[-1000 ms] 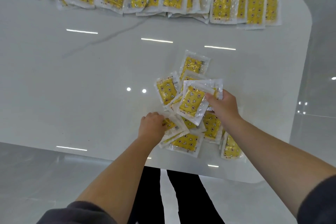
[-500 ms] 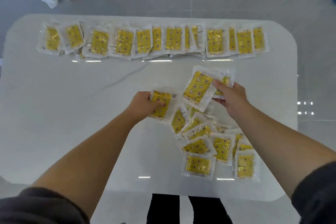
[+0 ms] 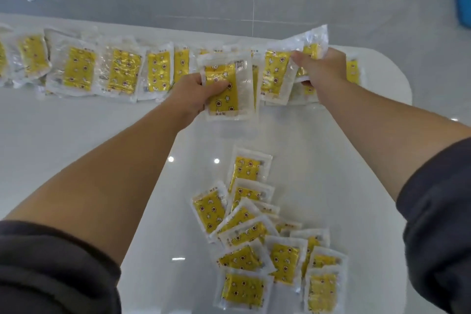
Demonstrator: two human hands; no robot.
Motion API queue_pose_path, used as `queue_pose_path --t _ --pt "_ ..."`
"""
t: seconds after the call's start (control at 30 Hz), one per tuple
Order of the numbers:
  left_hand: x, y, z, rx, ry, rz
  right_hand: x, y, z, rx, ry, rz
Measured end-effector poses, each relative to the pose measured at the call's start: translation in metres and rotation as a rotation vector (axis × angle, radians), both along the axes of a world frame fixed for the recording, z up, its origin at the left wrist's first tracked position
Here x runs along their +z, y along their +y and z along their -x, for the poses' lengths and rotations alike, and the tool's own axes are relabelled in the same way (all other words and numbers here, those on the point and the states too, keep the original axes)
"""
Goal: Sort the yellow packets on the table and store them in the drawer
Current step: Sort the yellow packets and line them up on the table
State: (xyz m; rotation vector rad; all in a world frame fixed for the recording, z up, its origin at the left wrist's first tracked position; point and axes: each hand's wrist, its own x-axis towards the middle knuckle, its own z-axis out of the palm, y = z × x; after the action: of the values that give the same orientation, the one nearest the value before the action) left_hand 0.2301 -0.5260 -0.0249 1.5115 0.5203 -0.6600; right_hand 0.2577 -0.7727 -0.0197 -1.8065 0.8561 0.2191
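**Packets in far row [image 3: 122, 71] and near pile [image 3: 254, 237] on bench [image 3: 63, 122]**

Left hand [image 3: 193, 94] is gripping one packet [image 3: 229, 92] with curled fingers, against the row's near side. Right hand [image 3: 323, 71] is pinching another packet [image 3: 312, 43] over the row's right end.

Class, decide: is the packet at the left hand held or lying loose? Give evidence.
Held. The left hand grips the packet, curling over its yellow front.

Both hands now reach the far row. The left hand [image 3: 196, 92] carries its yellow packet [image 3: 226, 89] there. The right hand [image 3: 321, 71] brings its packet [image 3: 309, 43] too.
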Motion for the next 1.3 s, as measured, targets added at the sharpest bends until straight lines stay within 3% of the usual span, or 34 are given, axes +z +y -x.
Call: queue_pose_path --t 0.13,0.3,0.43,0.57,0.7,0.8,0.87,1.13,1.3 --pt "-0.007 -0.012 -0.016 0.067 0.014 0.091 -0.018 -0.005 -0.015 0.030 -0.030 0.063" --pt "-0.003 -0.021 -0.030 0.148 0.031 0.120 -0.018 -0.042 -0.017 0.049 -0.068 0.366" --pt "-0.004 -0.028 -0.048 0.188 0.038 -0.005 -0.005 -0.083 -0.016 0.166 -0.081 0.240" --pt "-0.011 -0.035 -0.056 0.202 0.060 -0.259 -0.003 -0.107 -0.020 0.490 0.046 0.205" --pt "-0.019 -0.042 -0.058 0.003 -0.010 -0.646 -0.017 -0.103 -0.031 0.865 0.033 0.595" --pt "-0.023 -0.045 -0.058 -0.121 -0.030 -0.756 -0.026 -0.092 -0.038 1.034 0.013 0.900" --pt "-0.023 -0.046 -0.059 -0.167 -0.048 -0.803 -0.030 -0.086 -0.038 1.021 -0.056 0.994" --pt "-0.014 -0.034 -0.058 -0.020 -0.044 -0.778 -0.026 -0.049 -0.011 0.925 -0.203 0.843" --pt "-0.021 0.010 -0.057 -0.038 0.014 -0.940 -0.029 -0.014 0.010 0.892 -0.286 0.769"
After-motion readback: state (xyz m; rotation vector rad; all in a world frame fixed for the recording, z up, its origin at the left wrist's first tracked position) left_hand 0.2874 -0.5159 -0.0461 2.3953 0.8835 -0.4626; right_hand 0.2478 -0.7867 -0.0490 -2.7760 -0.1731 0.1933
